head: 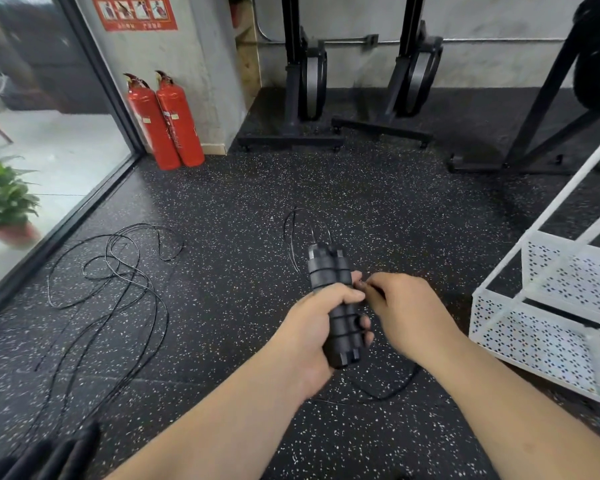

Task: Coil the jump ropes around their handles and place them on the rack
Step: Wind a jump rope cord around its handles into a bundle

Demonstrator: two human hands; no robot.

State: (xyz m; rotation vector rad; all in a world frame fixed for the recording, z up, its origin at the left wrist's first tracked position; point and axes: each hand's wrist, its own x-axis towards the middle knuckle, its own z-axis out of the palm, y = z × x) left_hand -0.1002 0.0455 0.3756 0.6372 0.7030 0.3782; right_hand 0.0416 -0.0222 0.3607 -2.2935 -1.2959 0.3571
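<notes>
My left hand (pixel 321 327) is wrapped round a pair of black jump rope handles (pixel 326 271), which I hold together side by side. Several turns of thin black cord already lie across them. My right hand (pixel 407 306) is just beside the handles, thumb and forefinger pinching the cord (pixel 388 397), which droops in a loop below my wrists.

At the floor's near left corner lie dark stick-like shapes, too blurred to name. Farther along the left side a second jump rope (pixel 118 271) sprawls loose on the speckled rubber floor (pixel 222 209). At the right edge stands the white perforated rack (pixel 534 327); its tray walls hide most of what is inside.

Beyond, two red fire extinguishers (pixel 167 123) lean by a pillar, and black machine bases (pixel 291 133) line the far wall.
</notes>
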